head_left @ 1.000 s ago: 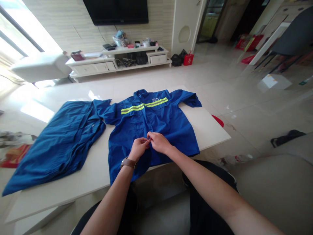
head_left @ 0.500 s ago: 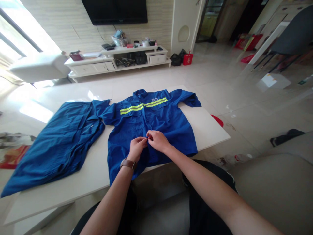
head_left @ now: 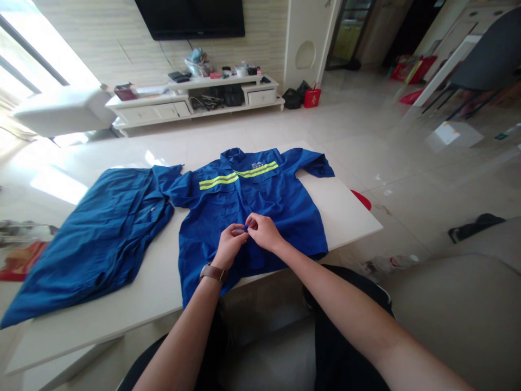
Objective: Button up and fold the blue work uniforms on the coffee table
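Observation:
A blue short-sleeved work shirt [head_left: 285, 209] lies front up on the white table, collar away from me, with a yellow and grey reflective stripe across its chest. My left hand [head_left: 230, 244], with a brown-strapped watch on the wrist, pinches the shirt's front edge low on the middle opening. Right beside it my right hand [head_left: 264, 231] pinches the same edge, fingertips almost touching the left ones. A bit of blue cloth shows between them; any button there is too small to make out. Blue trousers [head_left: 97, 228] lie folded to the left, touching the shirt's sleeve.
The white table [head_left: 345, 209] carries both garments. Beyond it stands a low white TV cabinet [head_left: 150, 113] with clutter, below a black television [head_left: 191, 19]. A red bag [head_left: 312, 98] stands on the floor. A sofa [head_left: 459, 304] is at my right.
Both hands stay at the shirt's front edge. Their fingers have shifted slightly, and the left fingers have rearranged around the pinched cloth. The garments lie as before.

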